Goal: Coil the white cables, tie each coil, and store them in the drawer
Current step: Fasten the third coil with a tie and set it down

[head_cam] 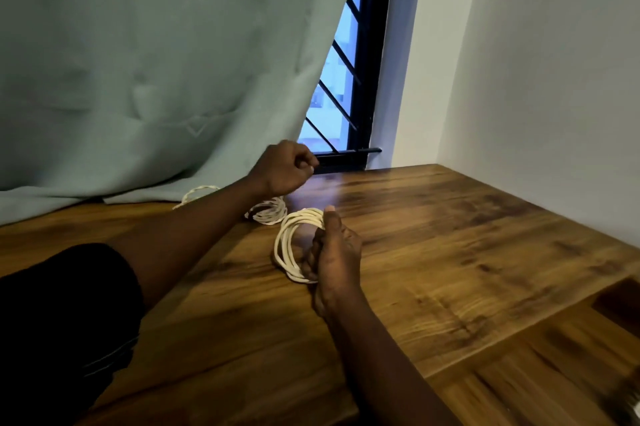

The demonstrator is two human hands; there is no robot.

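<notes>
My right hand (pixel 334 259) grips a coil of smooth white cable (pixel 284 245) just above the wooden table (pixel 450 235), with the thumb pressed on the top of the loops. My left hand (pixel 285 167) is raised behind it as a curled fist, and no cable shows in it. Under that hand a second, braided white cable (pixel 268 214) lies in a loose coil on the table. One of its loops (pixel 199 193) reaches toward the curtain.
A pale green curtain (pixel 156 62) hangs down onto the table's back edge. Behind it is a barred window (pixel 346 79), and a white wall (pixel 536 79) closes the right side. At the lower right there is a dark opening (pixel 618 302) beside a lower wooden surface (pixel 536 373).
</notes>
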